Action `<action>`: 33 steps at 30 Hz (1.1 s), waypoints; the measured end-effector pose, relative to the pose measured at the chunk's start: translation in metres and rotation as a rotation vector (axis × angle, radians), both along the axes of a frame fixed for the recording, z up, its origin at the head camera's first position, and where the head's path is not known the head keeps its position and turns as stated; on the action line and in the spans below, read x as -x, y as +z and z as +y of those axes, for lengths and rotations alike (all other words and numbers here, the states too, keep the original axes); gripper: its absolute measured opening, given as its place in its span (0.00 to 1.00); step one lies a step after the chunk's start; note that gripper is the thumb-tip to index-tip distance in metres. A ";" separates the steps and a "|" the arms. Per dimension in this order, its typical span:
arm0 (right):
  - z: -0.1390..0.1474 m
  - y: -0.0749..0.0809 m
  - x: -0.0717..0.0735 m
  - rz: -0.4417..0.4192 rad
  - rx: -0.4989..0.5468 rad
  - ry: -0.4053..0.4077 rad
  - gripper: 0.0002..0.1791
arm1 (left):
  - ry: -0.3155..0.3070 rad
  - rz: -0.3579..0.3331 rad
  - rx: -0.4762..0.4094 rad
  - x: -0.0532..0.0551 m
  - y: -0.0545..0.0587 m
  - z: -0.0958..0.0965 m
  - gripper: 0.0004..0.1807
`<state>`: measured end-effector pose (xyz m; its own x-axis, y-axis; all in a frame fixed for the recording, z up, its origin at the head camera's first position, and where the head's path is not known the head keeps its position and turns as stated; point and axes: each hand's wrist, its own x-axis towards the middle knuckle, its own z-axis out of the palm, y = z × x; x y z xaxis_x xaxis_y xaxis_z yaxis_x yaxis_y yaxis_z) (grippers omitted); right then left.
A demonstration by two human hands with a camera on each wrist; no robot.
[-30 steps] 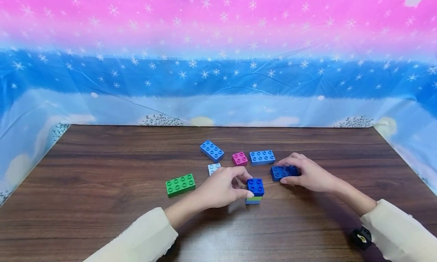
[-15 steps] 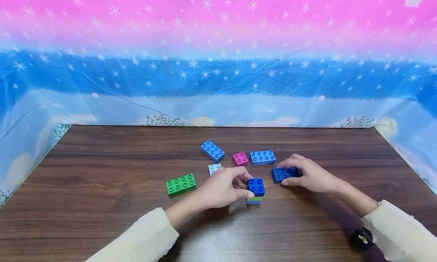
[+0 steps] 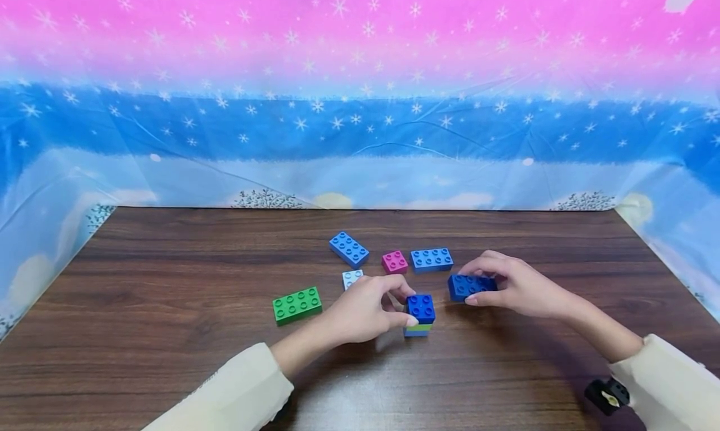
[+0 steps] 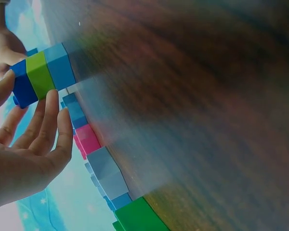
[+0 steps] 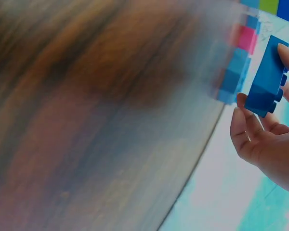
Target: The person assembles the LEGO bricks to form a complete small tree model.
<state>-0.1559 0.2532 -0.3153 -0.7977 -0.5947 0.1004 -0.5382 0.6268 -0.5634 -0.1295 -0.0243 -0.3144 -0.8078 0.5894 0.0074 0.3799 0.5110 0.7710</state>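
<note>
My left hand [image 3: 365, 309] pinches a small upright stack of three toy building bricks between thumb and fingers. Its top is a dark blue brick [image 3: 420, 308], its middle a lime green brick [image 4: 40, 76] and its bottom a medium blue brick [image 4: 59, 67]. To the right, my right hand [image 3: 520, 287] grips a dark blue eight-stud brick [image 3: 467, 286] with the thumb on its near side and fingers behind. In the right wrist view this longer brick [image 5: 264, 79] is raised off the table, studs facing away from the wood; the fingers cover part of its right end.
Behind the hands lie two blue eight-stud bricks, one angled [image 3: 349, 248] and one straight [image 3: 432, 259], with a pink brick [image 3: 395, 262] between. A pale blue brick [image 3: 352, 277] is partly hidden by my left hand. A green brick [image 3: 297, 305] lies left on the wooden table [image 3: 169, 275].
My right hand, with the long dark blue brick, has shifted slightly right and lifted it a little; its sleeve has moved right. My left hand and the stack have stayed still.
</note>
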 end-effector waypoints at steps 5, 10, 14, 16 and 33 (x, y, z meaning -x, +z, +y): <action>-0.008 0.012 -0.008 -0.019 0.033 0.032 0.16 | 0.000 -0.002 -0.007 0.000 -0.001 0.000 0.13; -0.017 0.020 -0.016 -0.043 0.055 0.060 0.16 | 0.001 -0.001 -0.012 0.000 -0.001 0.000 0.13; -0.023 0.023 -0.020 -0.062 0.070 0.071 0.16 | 0.002 0.004 -0.011 0.000 -0.002 0.000 0.13; -0.026 0.024 -0.021 -0.075 0.077 0.075 0.16 | 0.002 0.006 -0.011 0.000 -0.002 0.000 0.13; -0.039 0.017 -0.021 -0.139 0.146 0.119 0.17 | -0.005 -0.010 -0.026 0.001 -0.001 0.000 0.13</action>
